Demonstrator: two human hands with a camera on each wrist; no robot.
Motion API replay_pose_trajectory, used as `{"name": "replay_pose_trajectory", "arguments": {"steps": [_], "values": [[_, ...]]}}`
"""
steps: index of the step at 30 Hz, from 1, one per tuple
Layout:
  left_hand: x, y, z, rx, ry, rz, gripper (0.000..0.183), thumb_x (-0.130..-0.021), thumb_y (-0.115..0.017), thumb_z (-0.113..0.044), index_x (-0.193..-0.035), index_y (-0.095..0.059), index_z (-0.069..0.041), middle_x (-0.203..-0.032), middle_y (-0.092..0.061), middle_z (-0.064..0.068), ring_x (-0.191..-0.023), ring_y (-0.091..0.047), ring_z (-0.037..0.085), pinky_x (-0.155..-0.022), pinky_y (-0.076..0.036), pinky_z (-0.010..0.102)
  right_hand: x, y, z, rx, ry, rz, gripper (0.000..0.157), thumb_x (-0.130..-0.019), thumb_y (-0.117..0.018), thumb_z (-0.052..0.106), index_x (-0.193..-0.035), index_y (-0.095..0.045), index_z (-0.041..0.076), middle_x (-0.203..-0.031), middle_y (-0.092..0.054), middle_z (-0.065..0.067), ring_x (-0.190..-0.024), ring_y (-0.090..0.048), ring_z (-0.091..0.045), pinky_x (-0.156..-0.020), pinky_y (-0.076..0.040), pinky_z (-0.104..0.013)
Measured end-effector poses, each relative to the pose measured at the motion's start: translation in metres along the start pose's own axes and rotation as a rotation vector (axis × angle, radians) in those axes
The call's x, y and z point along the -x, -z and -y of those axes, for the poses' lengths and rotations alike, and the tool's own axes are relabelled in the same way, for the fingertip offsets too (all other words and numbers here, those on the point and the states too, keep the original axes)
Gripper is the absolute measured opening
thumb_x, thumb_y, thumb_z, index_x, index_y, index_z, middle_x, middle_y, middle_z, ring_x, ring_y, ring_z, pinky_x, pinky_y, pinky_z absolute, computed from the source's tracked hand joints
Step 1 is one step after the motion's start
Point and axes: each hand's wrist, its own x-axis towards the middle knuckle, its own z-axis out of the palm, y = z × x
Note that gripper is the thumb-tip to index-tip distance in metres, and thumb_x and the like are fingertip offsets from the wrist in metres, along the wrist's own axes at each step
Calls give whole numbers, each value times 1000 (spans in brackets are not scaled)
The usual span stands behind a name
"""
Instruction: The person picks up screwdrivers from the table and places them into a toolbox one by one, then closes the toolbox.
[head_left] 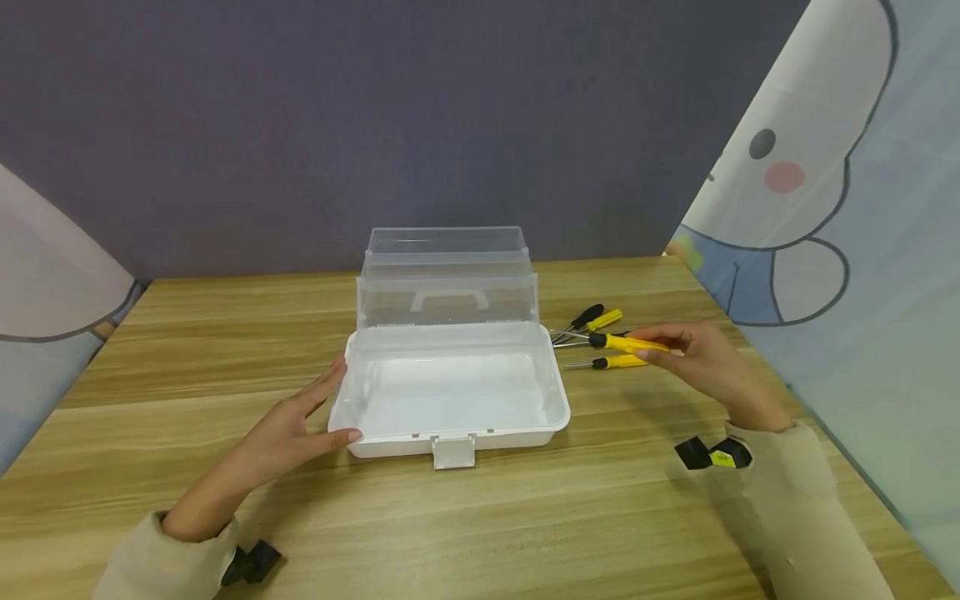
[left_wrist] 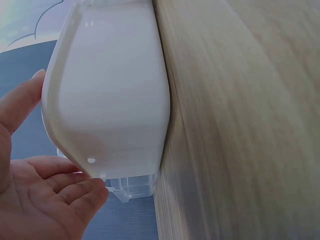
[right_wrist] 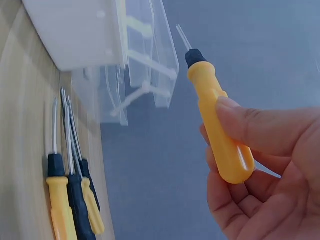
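A white plastic toolbox (head_left: 517, 436) sits on the table with its clear lid raised. My left hand (head_left: 288, 433) rests at its left end, thumb over the front corner and fingers along the side rim; the left wrist view has these fingers fairly straight against the box wall (left_wrist: 115, 80). To the right of the box, my right hand (head_left: 708, 367) holds a screwdriver (right_wrist: 212, 115) by its yellow handle, lifted off the table with the shaft pointing away. Beneath it lie several more screwdrivers, including a yellow one (head_left: 622, 361) and a black-handled one (head_left: 588, 315).
Clear hinged trays (head_left: 450, 300) stand raised behind the toolbox. A white latch (head_left: 453, 452) sticks out at its front. The wooden table (head_left: 465, 533) meets a dark wall (head_left: 435, 125) at the back and a cartoon-printed cloth (head_left: 862, 350) on the right.
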Motion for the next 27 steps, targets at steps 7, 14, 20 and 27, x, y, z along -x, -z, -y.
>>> {"name": "replay_pose_trajectory", "arguments": {"steps": [7, 14, 20, 27], "values": [[0, 0, 0, 4, -1, 0, 91, -84, -72, -29, -150, -16, -3, -156, -9, 14, -140, -12, 43, -103, -18, 66, -6, -11, 12, -14, 30, -3, 25, -83, -69, -2, -108, -70, 1, -105, -69, -17, -87, -56, 6, -65, -47, -14], [1, 0, 1, 24, -11, -7, 90, -84, -72, -28, -150, -16, -4, -157, -8, 12, -141, -9, 41, -105, -16, 65, -10, -25, 17, -41, 23, -10, 23, -83, -70, 1, -106, -71, 1, -105, -68, -15, -81, -56, -1, -62, -46, -18], [2, 0, 2, 6, -12, -13, 90, -83, -74, -28, -149, -19, -3, -156, -11, 13, -140, -12, 41, -104, -18, 64, -10, -37, 21, -59, 20, -46, 24, -81, -72, 2, -106, -71, 2, -104, -68, -13, -82, -57, -3, -62, -48, -18], [1, -1, 2, -14, -19, -19, 89, -82, -74, -27, -148, -21, 0, -156, -13, 16, -140, -13, 42, -104, -19, 64, -11, -49, 28, -92, 41, -87, 25, -80, -72, 0, -104, -72, 2, -99, -69, -12, -80, -56, -3, -62, -47, -16]]}}
